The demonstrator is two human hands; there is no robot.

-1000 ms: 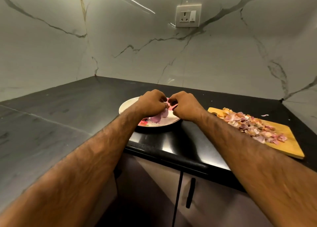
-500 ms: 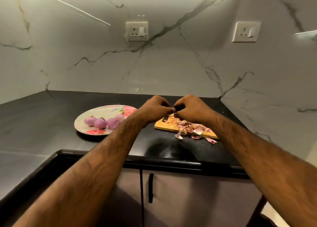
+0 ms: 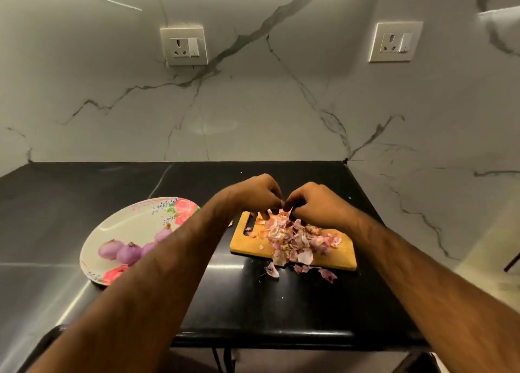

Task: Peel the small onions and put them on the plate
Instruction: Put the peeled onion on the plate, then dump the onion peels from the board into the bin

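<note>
A flowered white plate (image 3: 123,223) lies on the black counter at the left, with peeled purple onions (image 3: 128,253) in a row on it; my left forearm hides part of the row. A wooden cutting board (image 3: 342,255) to its right carries a heap of onion skins (image 3: 292,239). My left hand (image 3: 257,195) and my right hand (image 3: 315,205) meet over the board's far left end, fingers curled and fingertips together, pinching a small onion that is almost wholly hidden between them.
A few loose skins (image 3: 301,270) lie on the black counter (image 3: 281,302) in front of the board. The counter's front edge runs just below. A marble wall with two sockets (image 3: 184,46) stands behind, and another wall closes the right side.
Both hands moved from above the plate to above the cutting board, still held together. The view swung to the right, so the plate now lies at the left with its onions uncovered.
</note>
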